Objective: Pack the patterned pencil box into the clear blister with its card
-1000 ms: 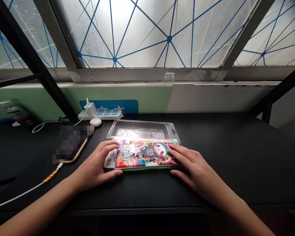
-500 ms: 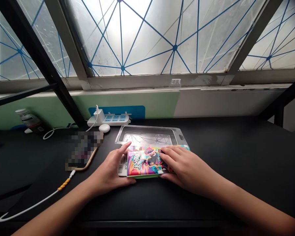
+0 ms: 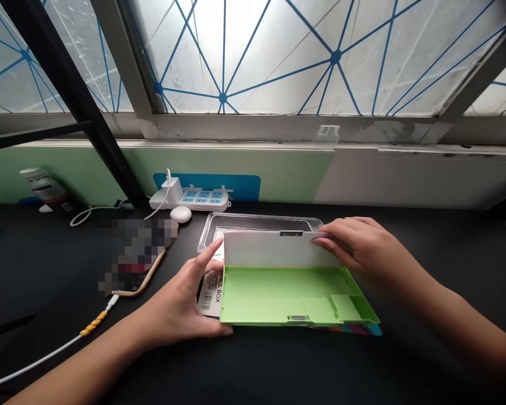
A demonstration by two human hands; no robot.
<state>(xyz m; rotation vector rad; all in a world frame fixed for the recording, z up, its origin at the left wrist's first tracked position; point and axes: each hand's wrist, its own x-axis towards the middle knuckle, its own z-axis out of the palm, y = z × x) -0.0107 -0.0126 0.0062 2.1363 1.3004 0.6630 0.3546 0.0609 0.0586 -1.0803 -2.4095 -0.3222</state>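
Note:
A pencil box (image 3: 274, 292) lies open on the black desk, showing a bare green inside with a small compartment at its right end. Its whitish lid (image 3: 265, 249) stands raised at the back. My left hand (image 3: 188, 301) grips the left end, thumb at the front corner and fingers at the rear. With thumb and fingers, my right hand (image 3: 358, 247) pinches the lid's upper right corner. A printed card (image 3: 211, 295) with a barcode and "BOX" lettering sticks out from under the box on the left. The clear plastic packaging tray (image 3: 259, 221) is behind the lid, partly hidden.
A phone (image 3: 139, 259), blurred out, lies at the left with a white cable (image 3: 46, 360) attached. Behind it are a power strip (image 3: 202, 199), a white round object (image 3: 180, 214) and a tilted bottle (image 3: 46, 188). A black frame post (image 3: 80, 107) rises at the left.
The pencil box's colourful lid has been lifted, exposing the green inside. My right hand has moved up and right with the lid; my left hand stays at the left end. The view has shifted slightly.

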